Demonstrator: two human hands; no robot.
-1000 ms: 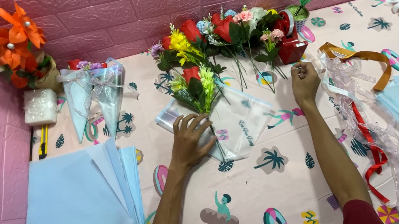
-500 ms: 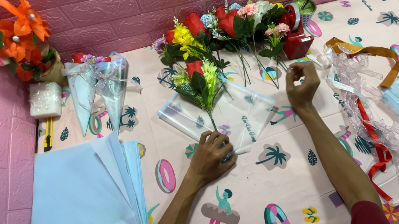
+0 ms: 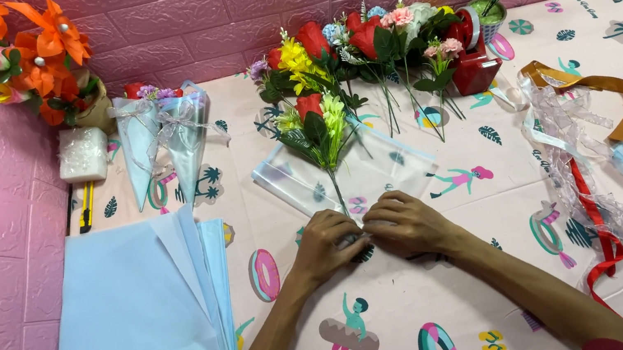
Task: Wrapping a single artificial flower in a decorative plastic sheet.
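Left hand (image 3: 331,243) and right hand (image 3: 407,224) meet fingertip to fingertip, pinched together on the near corner of the clear wrap sheet (image 3: 376,160), where the stem of the small flower bunch (image 3: 314,120) ends; sheet and bunch lie mid-table. Bare tablecloth (image 3: 431,298) lies open toward the near edge. Flanking: light-blue paper stack (image 3: 133,311) left, ribbon tangle (image 3: 593,164) right, loose flowers (image 3: 365,41) behind.

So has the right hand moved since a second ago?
Yes. The right hand came down from beside the red tape dispenser to the small bouquet's stem, meeting the left hand.
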